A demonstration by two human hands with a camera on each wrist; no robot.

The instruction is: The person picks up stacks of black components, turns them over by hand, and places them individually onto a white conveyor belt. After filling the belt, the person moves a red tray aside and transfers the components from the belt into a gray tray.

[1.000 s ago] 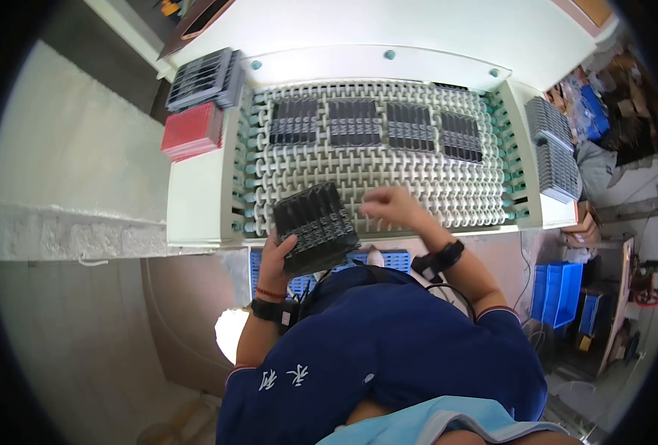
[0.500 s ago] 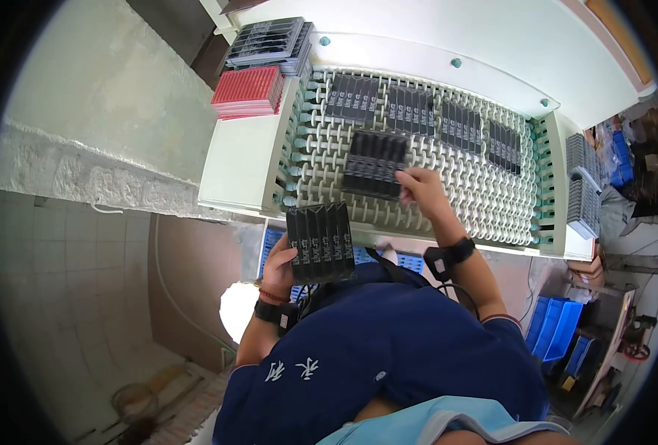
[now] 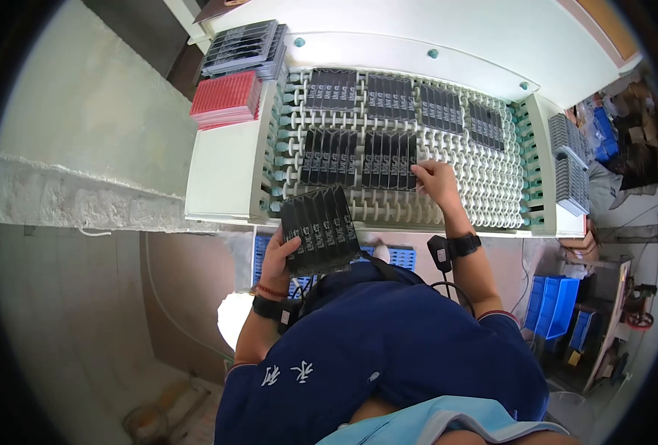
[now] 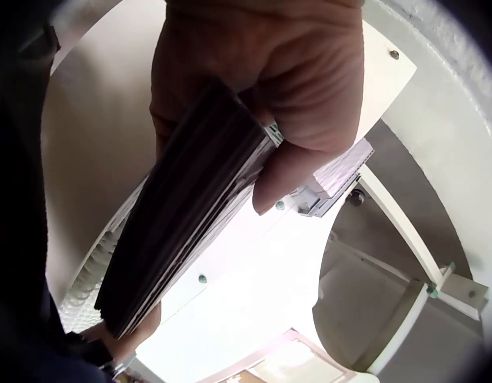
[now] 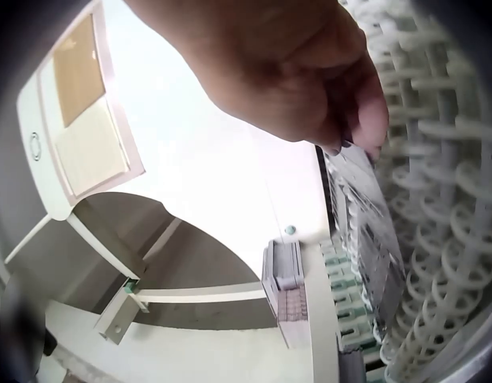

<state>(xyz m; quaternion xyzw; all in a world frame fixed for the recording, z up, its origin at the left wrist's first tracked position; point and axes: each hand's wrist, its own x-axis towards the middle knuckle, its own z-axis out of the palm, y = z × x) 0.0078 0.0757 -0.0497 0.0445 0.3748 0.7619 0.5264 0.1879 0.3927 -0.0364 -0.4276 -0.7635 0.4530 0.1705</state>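
My left hand (image 3: 274, 261) grips a thick stack of black ribbed panels (image 3: 318, 228) with white markings, tilted near the machine's front edge. In the left wrist view the hand (image 4: 266, 68) wraps the end of that stack (image 4: 182, 199), thumb on one side. My right hand (image 3: 437, 182) pinches the right edge of a similar panel (image 3: 388, 160) lying on the white rollers (image 3: 474, 189). Just left of it is another panel (image 3: 328, 157). The right wrist view has the fingertips of the hand (image 5: 286, 72) on the panel's edge (image 5: 375, 231).
Several black panels (image 3: 390, 97) form a row farther back on the rollers. On the left ledge stand a red stack (image 3: 225, 96) and a grey-black stack (image 3: 241, 46); grey stacks (image 3: 570, 152) are on the right ledge. Blue crates (image 3: 551, 305) stand below at right.
My right hand, empty-looking a second ago, has brought panels over the rollers; two now lie side by side in front of the back row. The left hand still holds its stack.
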